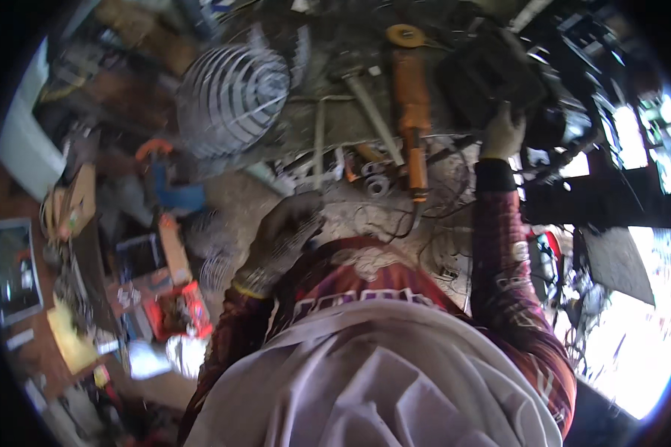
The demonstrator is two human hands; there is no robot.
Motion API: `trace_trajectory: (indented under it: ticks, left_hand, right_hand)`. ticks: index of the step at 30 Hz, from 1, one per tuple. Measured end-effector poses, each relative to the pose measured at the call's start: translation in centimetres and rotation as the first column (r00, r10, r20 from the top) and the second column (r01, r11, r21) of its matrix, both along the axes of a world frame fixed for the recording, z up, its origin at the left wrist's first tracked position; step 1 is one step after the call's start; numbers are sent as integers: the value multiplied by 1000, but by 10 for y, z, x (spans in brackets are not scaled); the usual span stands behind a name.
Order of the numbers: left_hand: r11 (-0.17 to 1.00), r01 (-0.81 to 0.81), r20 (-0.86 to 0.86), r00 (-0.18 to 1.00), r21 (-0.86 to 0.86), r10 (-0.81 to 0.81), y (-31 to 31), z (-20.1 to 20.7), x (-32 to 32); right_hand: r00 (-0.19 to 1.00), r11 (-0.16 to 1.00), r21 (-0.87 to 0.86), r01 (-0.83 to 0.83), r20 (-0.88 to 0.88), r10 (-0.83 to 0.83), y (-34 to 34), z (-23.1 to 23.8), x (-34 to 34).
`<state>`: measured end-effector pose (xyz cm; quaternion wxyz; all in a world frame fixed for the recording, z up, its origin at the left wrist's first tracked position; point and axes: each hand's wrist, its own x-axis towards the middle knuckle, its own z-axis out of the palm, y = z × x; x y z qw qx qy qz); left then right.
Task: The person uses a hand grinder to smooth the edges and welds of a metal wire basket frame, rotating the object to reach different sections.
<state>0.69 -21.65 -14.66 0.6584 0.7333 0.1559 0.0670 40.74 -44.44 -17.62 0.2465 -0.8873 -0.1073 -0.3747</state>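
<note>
Right hand [504, 135] touches black case [490, 71] right of the unheld angle grinder [412, 104]; left hand [285, 232], leftward; both grips unclear; spiral cage [235, 97] looks formed.

A person in dark red patterned sleeves works with arms at uneven reach. The right forearm [493, 231] extends straight ahead, a dark cuff [494, 175] circling the wrist, and the right hand [504, 135], in a pale covering, lies farthest from the body, its fingers pointing forward, their exact bend blurred. The left forearm [235, 324] angles forward from a bent arm, placing the left hand [283, 235] just ahead of the torso [365, 272]. A dark gray glove with a yellow cuff [252, 287] covers it, fingertips aimed forward and inward, their grip unclear.
</note>
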Motion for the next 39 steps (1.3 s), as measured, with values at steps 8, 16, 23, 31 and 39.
trace_trajectory:
  ticks: [8,16,23,31,39]
  left_hand:
    - [945,-267,-73,963,-187,258,-5,4,-22]
    - [882,-307,89,929,-358,360,47,6,-20]
    - [744,-661,384,664,-98,641,131,31,-15]
    - [921,-368,404,828,-131,388,136,23,-6]
    - [994,32,333,941,103,-65,92,13,-5]
  right_hand:
    - [850,923,380,61,-505,151,-2,3,-3]
    - [736,660,746,93,-498,458,-8,-14,-112]
    - [-53,549,803,230,-553,831,10,-11,-151]
    - [-215,625,744,236,-588,780,10,-20,-117]
    - [-9,724,672,156,-732,681,28,24,-145]
